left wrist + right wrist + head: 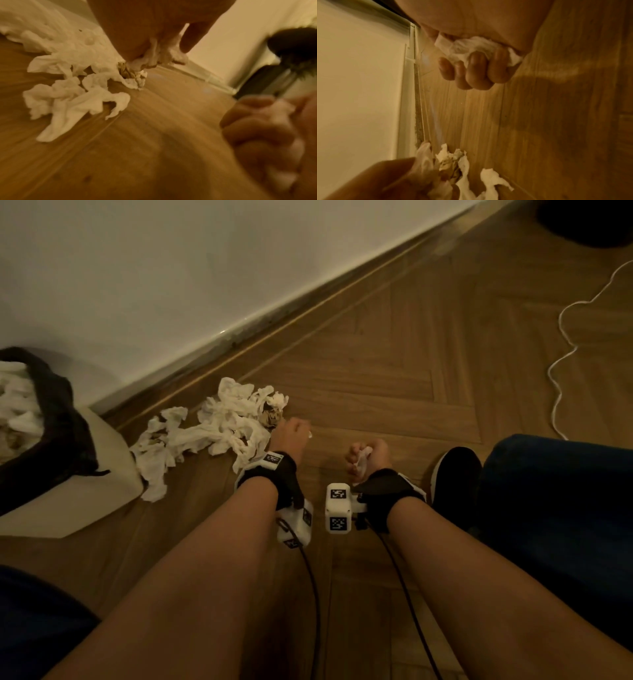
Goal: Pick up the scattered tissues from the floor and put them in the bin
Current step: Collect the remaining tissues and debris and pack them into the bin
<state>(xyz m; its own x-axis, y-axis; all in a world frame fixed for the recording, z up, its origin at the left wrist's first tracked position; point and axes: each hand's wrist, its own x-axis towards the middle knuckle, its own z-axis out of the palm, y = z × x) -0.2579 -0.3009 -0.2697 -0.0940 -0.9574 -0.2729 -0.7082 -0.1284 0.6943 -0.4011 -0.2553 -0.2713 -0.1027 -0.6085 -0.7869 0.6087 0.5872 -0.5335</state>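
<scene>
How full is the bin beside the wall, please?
Partly filled: white tissues lie heaped inside the bin; its depth is hidden.

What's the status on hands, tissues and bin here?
Left hand grips tissue at the floor pile. Right hand clutches a tissue wad. Bin at left, part full. Path unobstructed.

Both forearms reach forward and down. The left hand (290, 432) is fisted, knuckles up; the right hand (366, 455) has its fingers (479, 67) curled tight.
</scene>
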